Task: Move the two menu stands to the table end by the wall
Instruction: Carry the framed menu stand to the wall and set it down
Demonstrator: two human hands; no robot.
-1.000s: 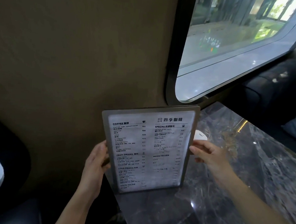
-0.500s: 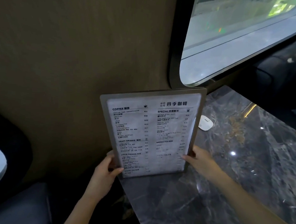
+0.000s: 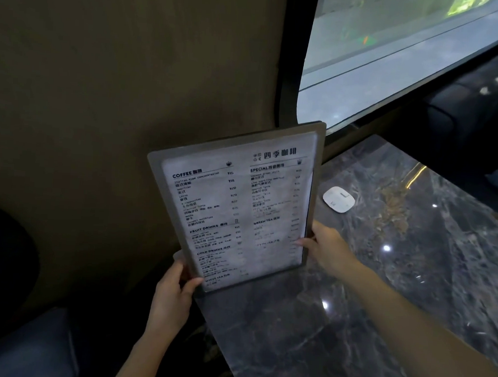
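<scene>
One menu stand (image 3: 238, 205), a flat rectangular panel with a grey frame, rounded corners and a glossy clear face over a printed white sheet, stands on its short lower edge at the wall end of the table (image 3: 364, 326). Its long axis runs upward, tilted slightly left at the base; its printed face is turned toward the camera and away from the wall (image 3: 115, 107). Left hand (image 3: 174, 294): fingers curled round the lower left corner of the stand, thumb on the front face. Right hand (image 3: 328, 248): fingers closed on the lower right edge, thumb over the frame. Table: polished dark grey marble with pale veins and bright reflections; its corner lies just below the stand's left corner, with dark floor beyond the edge. Wall: matt, brown, rough-textured, just behind the stand. To the stand's right a small white rounded-square device (image 3: 338, 199) lies flat on the marble, apart from the frame; bare tabletop extends right and toward the camera. A curved dark-framed window (image 3: 396, 51) sits above the stand's right side.
</scene>
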